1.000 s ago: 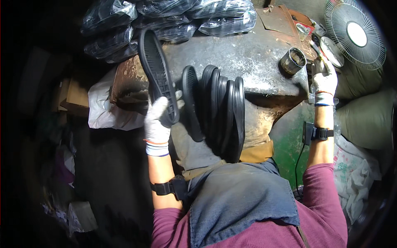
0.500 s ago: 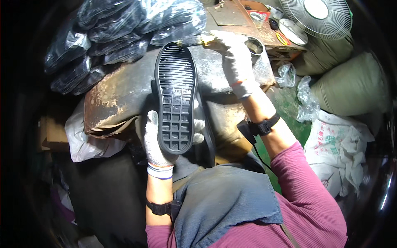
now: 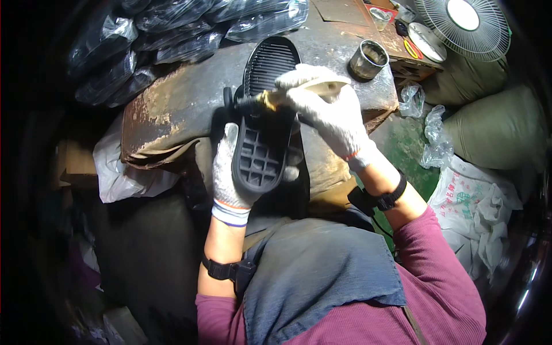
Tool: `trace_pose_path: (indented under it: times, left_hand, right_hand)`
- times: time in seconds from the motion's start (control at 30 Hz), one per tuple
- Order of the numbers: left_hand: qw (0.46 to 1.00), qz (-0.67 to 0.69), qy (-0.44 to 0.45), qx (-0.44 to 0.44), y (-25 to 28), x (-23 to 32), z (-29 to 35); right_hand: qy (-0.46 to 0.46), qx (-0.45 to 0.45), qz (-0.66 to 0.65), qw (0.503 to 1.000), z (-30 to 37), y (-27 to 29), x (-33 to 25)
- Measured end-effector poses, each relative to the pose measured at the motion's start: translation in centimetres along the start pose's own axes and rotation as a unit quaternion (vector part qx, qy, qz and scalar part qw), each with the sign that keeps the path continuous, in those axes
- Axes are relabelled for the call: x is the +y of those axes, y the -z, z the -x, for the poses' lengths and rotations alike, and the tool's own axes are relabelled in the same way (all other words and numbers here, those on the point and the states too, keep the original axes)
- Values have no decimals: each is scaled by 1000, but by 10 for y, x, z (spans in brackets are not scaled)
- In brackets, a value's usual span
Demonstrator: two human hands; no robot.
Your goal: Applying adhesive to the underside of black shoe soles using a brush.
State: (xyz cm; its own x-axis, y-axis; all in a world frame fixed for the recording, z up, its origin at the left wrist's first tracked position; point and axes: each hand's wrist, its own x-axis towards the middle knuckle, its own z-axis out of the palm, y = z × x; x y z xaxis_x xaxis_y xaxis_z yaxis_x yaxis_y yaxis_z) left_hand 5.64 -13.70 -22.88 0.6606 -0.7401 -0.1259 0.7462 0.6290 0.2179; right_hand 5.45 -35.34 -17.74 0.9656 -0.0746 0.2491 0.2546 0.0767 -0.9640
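My left hand [image 3: 227, 172], in a white knitted glove, grips the heel end of a black shoe sole [image 3: 259, 156] from below. The thumb lies along its left edge and fingertips show at the right. The sole's patterned face is up, with fine ridges at the far end and square hollows at the near end. In my gloved right hand [image 3: 336, 112] is a brush [image 3: 268, 100] with a pale handle. Its dark bristles lie across the middle of the sole, near the left edge; whether they press on it, I cannot tell.
A dark metal cup [image 3: 370, 60] stands on the worn bench [image 3: 178, 106] beyond my right hand. Plastic-wrapped black bundles [image 3: 172, 34] are piled at the far left. A fan [image 3: 463, 26], yellow-handled scissors [image 3: 412, 49] and stuffed green sacks [image 3: 494, 129] are at the right.
My right hand has brought the brush from the sole's far tip nearer and across its middle. The sole has shifted right and slightly away, and is tilted differently.
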Motion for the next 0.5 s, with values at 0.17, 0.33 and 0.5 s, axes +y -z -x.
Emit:
trace_pose_path:
  times: [0.17, 0.33, 0.5]
  left_hand:
    - [984, -118, -80, 105, 16, 0, -12]
    - [998, -19, -48, -39, 2, 37, -7]
    - [906, -411, -104, 7, -27, 39, 8]
  right_hand:
    - [-24, -72, 16, 997, 47, -14, -1]
    - [4, -125, 37, 991, 48, 6, -6]
    - [153, -72, 254, 952, 24, 19, -13]
